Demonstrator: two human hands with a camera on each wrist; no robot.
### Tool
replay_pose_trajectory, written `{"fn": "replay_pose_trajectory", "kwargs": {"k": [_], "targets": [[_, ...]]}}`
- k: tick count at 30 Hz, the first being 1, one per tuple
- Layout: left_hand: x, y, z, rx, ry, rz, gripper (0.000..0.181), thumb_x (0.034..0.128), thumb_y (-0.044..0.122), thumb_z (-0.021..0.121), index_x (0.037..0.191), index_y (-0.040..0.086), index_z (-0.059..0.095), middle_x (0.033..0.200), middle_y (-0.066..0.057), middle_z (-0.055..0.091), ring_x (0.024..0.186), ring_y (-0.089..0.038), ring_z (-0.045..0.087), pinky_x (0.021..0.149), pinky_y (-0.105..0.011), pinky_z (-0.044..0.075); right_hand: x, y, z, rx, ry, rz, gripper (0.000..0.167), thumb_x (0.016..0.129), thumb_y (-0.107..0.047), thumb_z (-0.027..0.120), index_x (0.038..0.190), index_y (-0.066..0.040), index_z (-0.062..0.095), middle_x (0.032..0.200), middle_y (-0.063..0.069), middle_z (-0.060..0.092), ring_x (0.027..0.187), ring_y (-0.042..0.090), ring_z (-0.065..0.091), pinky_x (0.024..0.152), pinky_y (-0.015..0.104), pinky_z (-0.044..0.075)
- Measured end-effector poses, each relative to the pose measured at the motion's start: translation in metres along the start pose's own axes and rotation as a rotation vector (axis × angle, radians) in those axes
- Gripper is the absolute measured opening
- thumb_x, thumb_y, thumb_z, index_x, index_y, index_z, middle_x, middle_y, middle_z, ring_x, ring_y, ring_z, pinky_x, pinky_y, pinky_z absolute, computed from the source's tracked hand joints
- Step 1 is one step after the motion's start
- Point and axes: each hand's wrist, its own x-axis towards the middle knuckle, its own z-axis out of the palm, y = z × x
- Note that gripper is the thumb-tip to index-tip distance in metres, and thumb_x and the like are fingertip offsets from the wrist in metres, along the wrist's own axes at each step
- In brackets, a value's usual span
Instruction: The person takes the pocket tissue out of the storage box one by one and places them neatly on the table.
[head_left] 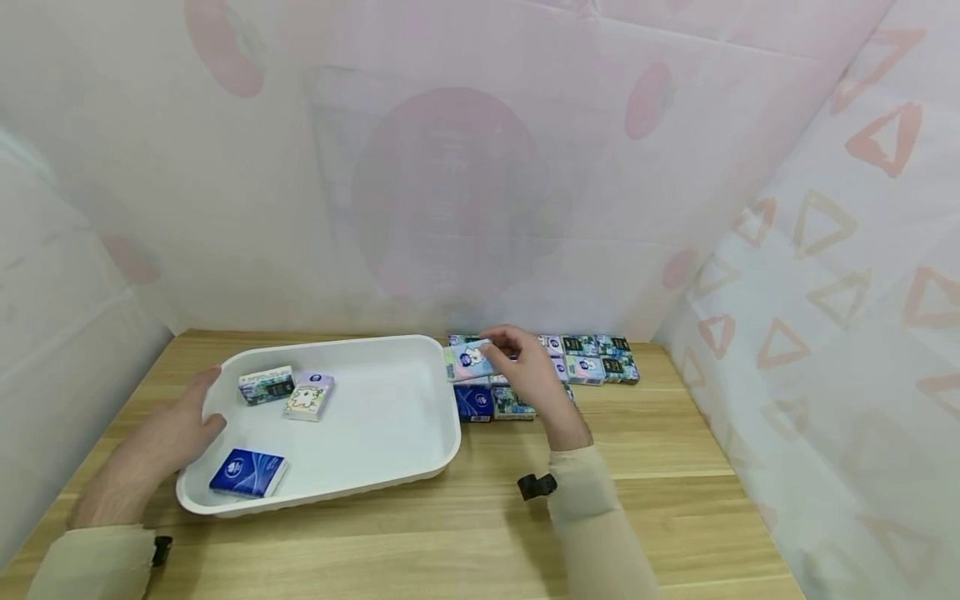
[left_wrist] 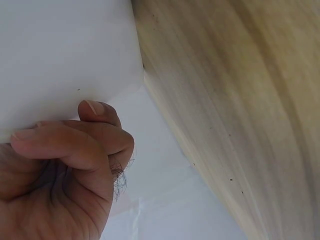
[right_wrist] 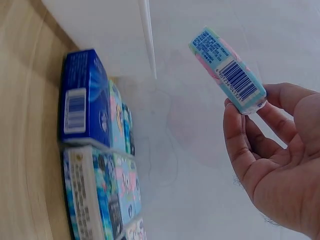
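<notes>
My right hand (head_left: 534,379) pinches one end of a light-blue tissue pack (head_left: 471,360) near the right rim of a white tray (head_left: 382,412). In the right wrist view, this pack (right_wrist: 227,70) shows its barcode side, raised above the other packs. At the tray's left end, my left hand (head_left: 168,433) grips the rim, thumb on the inner side. Curled fingers (left_wrist: 65,145) lie against the outer wall in the left wrist view. Inside the tray are a dark patterned tissue pack (head_left: 267,386), a lilac-and-cream one (head_left: 309,397) and a blue one (head_left: 248,473).
Right of the tray, several tissue packs lie in rows on the wooden table (head_left: 645,500), including a blue pack (head_left: 474,403) beside the tray and a dark patterned pack (head_left: 620,369) at the far right. A sheet-covered wall (head_left: 450,208) stands behind.
</notes>
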Motion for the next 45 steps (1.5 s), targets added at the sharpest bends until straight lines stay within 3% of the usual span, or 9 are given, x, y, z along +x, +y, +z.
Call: {"fn": "replay_pose_trajectory", "kwargs": {"k": [9, 11, 15, 18, 28, 32, 37, 42, 45], "targets": [[0.001, -0.001, -0.002, 0.003, -0.004, 0.000, 0.092, 0.1190, 0.020, 0.050, 0.181, -0.004, -0.014, 0.150, -0.065, 0.042, 0.094, -0.045, 0.080, 0.068, -0.047, 0.069, -0.006, 0.022, -0.034, 0.060, 0.043, 0.071, 0.035, 0.121, -0.028, 0.069, 0.150, -0.009, 0.075, 0.133, 0.019, 0.078, 0.100, 0.019, 0.075, 0.094, 0.049, 0.069], [0.001, -0.001, -0.002, 0.005, -0.004, 0.001, 0.092, 0.1189, 0.020, 0.050, 0.182, -0.004, -0.014, 0.150, -0.065, 0.042, 0.095, -0.046, 0.080, 0.068, -0.047, 0.069, -0.007, 0.029, -0.041, 0.076, 0.052, 0.087, 0.035, 0.121, -0.026, 0.069, 0.150, -0.007, 0.074, 0.133, 0.020, 0.077, 0.101, 0.018, 0.075, 0.093, 0.046, 0.070], [0.001, -0.002, -0.002, -0.003, -0.005, 0.000, 0.092, 0.1185, 0.020, 0.050, 0.181, -0.004, -0.014, 0.150, -0.065, 0.041, 0.094, -0.045, 0.080, 0.068, -0.047, 0.069, -0.009, 0.039, -0.056, 0.085, 0.054, 0.115, 0.037, 0.121, -0.026, 0.068, 0.152, -0.004, 0.073, 0.137, 0.022, 0.075, 0.108, 0.017, 0.074, 0.089, 0.029, 0.069], [0.002, -0.002, -0.002, -0.008, -0.004, 0.004, 0.092, 0.1184, 0.019, 0.049, 0.181, -0.004, -0.014, 0.150, -0.065, 0.041, 0.093, -0.044, 0.081, 0.068, -0.047, 0.069, -0.011, 0.047, -0.068, 0.073, 0.063, 0.127, 0.038, 0.122, -0.027, 0.067, 0.151, -0.003, 0.073, 0.138, 0.024, 0.073, 0.111, 0.020, 0.074, 0.088, 0.026, 0.068], [0.001, -0.002, -0.001, -0.002, 0.003, 0.013, 0.091, 0.1190, 0.019, 0.050, 0.182, -0.005, -0.012, 0.150, -0.065, 0.042, 0.095, -0.046, 0.081, 0.068, -0.047, 0.070, -0.019, 0.071, -0.099, 0.073, 0.081, 0.216, 0.044, 0.122, -0.030, 0.066, 0.156, -0.002, 0.069, 0.147, 0.024, 0.072, 0.126, 0.026, 0.072, 0.110, 0.053, 0.068], [0.001, -0.002, -0.001, -0.004, 0.001, 0.012, 0.092, 0.1191, 0.019, 0.050, 0.181, -0.005, -0.013, 0.152, -0.065, 0.041, 0.096, -0.047, 0.081, 0.068, -0.048, 0.069, -0.024, 0.081, -0.112, 0.092, 0.089, 0.246, 0.044, 0.123, -0.030, 0.065, 0.156, -0.001, 0.068, 0.155, 0.025, 0.069, 0.127, 0.020, 0.071, 0.108, 0.046, 0.070], [0.001, -0.002, -0.002, -0.002, -0.002, 0.010, 0.092, 0.1196, 0.021, 0.049, 0.182, -0.004, -0.014, 0.152, -0.065, 0.040, 0.097, -0.048, 0.081, 0.068, -0.047, 0.069, -0.033, 0.096, -0.128, 0.129, 0.093, 0.287, 0.044, 0.124, -0.026, 0.064, 0.156, 0.004, 0.065, 0.147, 0.018, 0.071, 0.112, 0.007, 0.071, 0.094, 0.027, 0.068], [0.002, -0.002, -0.002, 0.006, 0.004, 0.012, 0.092, 0.1193, 0.021, 0.050, 0.182, -0.004, -0.013, 0.151, -0.065, 0.041, 0.097, -0.047, 0.080, 0.068, -0.047, 0.068, -0.041, 0.106, -0.139, 0.148, 0.100, 0.328, 0.044, 0.123, -0.023, 0.064, 0.156, 0.008, 0.063, 0.136, 0.008, 0.074, 0.103, 0.004, 0.070, 0.090, 0.025, 0.067], [0.002, -0.002, -0.002, 0.008, 0.006, 0.008, 0.092, 0.1192, 0.021, 0.050, 0.182, -0.004, -0.012, 0.153, -0.064, 0.040, 0.098, -0.048, 0.079, 0.069, -0.048, 0.069, -0.045, 0.111, -0.143, 0.142, 0.104, 0.354, 0.043, 0.124, -0.020, 0.062, 0.154, 0.010, 0.061, 0.135, 0.009, 0.074, 0.105, 0.003, 0.068, 0.091, 0.026, 0.068]]}}
